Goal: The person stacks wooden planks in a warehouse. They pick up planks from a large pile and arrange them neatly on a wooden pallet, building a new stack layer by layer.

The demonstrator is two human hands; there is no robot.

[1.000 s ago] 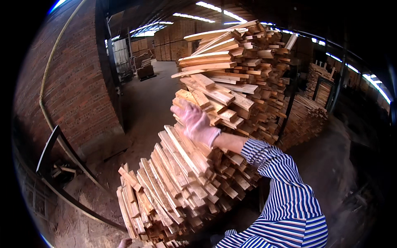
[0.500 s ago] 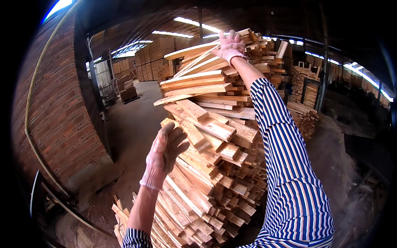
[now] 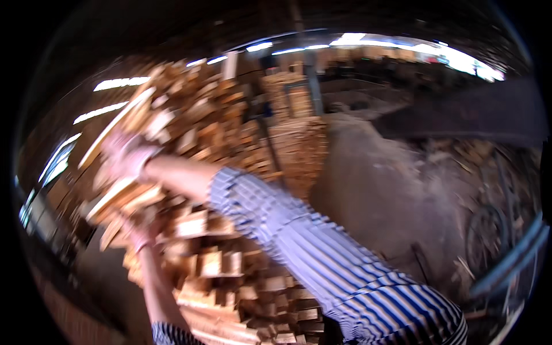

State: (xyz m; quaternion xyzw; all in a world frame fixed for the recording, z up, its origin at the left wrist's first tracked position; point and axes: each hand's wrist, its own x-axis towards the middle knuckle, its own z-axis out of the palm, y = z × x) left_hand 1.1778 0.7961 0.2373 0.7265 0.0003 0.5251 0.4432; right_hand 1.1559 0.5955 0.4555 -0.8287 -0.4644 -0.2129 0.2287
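Observation:
A tall stack of sawn wooden slats [image 3: 213,230] rises in front of me, its cut ends facing right. My right hand [image 3: 123,156], in a pale pink glove, reaches across to the upper left of the stack and lies against slats there. A long wooden slat [image 3: 118,126] slants up just beyond it. Lower down, my gloved left hand [image 3: 141,227] is at the stack's left side, right below a short light slat [image 3: 118,198]. Motion blur smears the fingers of both hands, so their grip is hidden.
Behind the stack stands another pile of wood [image 3: 299,149] beside a dark post [image 3: 313,86]. A dusty floor [image 3: 368,190] stretches to the right. Farther right are a spoked wheel [image 3: 486,236] and a blue bar [image 3: 512,259] among scrap wood.
My view has swung to the right, so the stack now appears farther left. My left hand has come up close below the right hand, which remains at the upper stack.

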